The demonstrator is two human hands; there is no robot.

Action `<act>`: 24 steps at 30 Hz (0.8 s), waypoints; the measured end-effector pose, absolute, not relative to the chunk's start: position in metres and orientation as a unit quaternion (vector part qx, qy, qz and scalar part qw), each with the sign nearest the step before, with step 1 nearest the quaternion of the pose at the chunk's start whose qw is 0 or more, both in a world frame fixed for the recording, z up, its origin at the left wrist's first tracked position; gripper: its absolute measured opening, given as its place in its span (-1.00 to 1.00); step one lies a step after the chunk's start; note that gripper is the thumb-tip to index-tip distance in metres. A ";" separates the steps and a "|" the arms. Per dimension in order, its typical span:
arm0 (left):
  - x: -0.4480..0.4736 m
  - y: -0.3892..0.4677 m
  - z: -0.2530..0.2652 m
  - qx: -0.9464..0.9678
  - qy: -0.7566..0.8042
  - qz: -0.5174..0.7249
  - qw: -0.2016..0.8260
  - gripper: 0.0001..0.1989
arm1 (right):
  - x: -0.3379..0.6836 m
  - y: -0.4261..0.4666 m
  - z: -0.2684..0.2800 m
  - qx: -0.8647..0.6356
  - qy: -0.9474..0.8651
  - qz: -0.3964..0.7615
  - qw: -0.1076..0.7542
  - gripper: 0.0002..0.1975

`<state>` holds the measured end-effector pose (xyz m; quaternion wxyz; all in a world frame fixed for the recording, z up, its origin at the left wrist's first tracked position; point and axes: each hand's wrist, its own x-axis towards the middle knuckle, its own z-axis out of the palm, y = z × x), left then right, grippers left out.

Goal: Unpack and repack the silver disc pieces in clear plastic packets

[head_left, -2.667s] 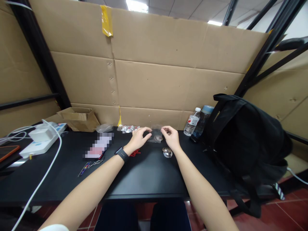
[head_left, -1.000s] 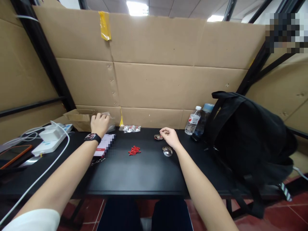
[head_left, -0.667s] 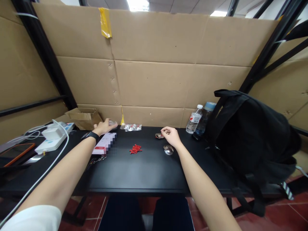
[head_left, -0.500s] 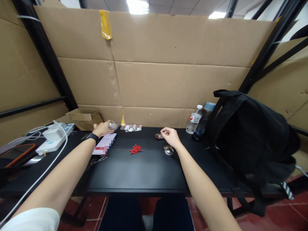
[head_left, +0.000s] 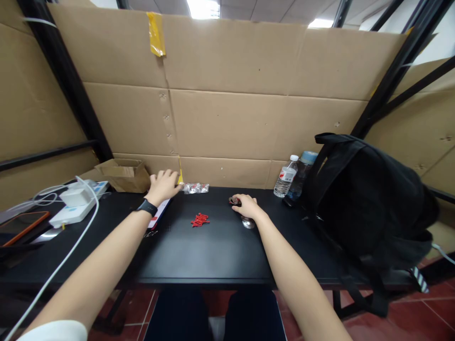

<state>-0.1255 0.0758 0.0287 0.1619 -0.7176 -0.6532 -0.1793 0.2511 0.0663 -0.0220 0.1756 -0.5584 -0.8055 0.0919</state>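
Observation:
My left hand [head_left: 163, 186], with a dark band on the wrist, is held palm down with its fingers spread, beside the left end of a row of clear shiny packets [head_left: 195, 188]. A phone [head_left: 159, 213] lies partly under that wrist. My right hand [head_left: 246, 207] has its fingers and thumb around the edge of some shiny round metal pieces [head_left: 233, 201]. Another shiny round metal piece [head_left: 248, 223] lies just below that hand, partly covered by it. Between the hands is a small heap of red cord-like pieces [head_left: 199, 219].
On the right of the black table [head_left: 199, 260] stand a water bottle [head_left: 285, 179], a blue-capped bottle [head_left: 305, 166] and a black backpack [head_left: 369, 203]. To the left are a cardboard box [head_left: 124, 175], a white power strip [head_left: 76, 208], cables and an orange-edged phone [head_left: 23, 227]. Cardboard walls the back.
My left hand has moved right, its fingers spreading; the clear packet it held no longer shows. My right hand has come down slightly and closed around the metal pieces' edge, covering more of the lower one.

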 end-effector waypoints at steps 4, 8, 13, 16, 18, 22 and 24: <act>-0.060 0.057 0.026 -0.792 -0.562 -0.223 0.079 -0.68 | 0.255 0.069 -0.020 -0.555 -0.802 0.108 0.193 -0.72; -0.018 0.044 0.011 -0.827 -0.476 -0.292 0.058 -0.80 | 0.262 0.071 -0.021 -0.521 -0.810 0.136 0.233 -0.84; -0.018 0.042 -0.009 -0.851 -0.418 -0.315 0.046 -0.83 | 0.267 0.073 -0.023 -0.510 -0.804 0.177 0.251 -0.79; -0.025 0.044 -0.014 -0.843 -0.426 -0.328 0.027 -0.85 | 0.266 0.071 -0.021 -0.512 -0.799 0.164 0.269 -0.81; -0.025 0.044 -0.014 -0.839 -0.425 -0.340 0.014 -0.86 | 0.264 0.066 -0.017 -0.503 -0.792 0.164 0.304 -0.78; -0.010 0.036 -0.012 -0.837 -0.401 -0.373 -0.010 -0.85 | 0.252 0.049 -0.004 -0.435 -0.771 0.256 0.389 -0.58; 0.000 0.028 -0.010 -0.830 -0.385 -0.402 -0.024 -0.86 | 0.244 0.039 0.003 -0.384 -0.752 0.325 0.426 -0.49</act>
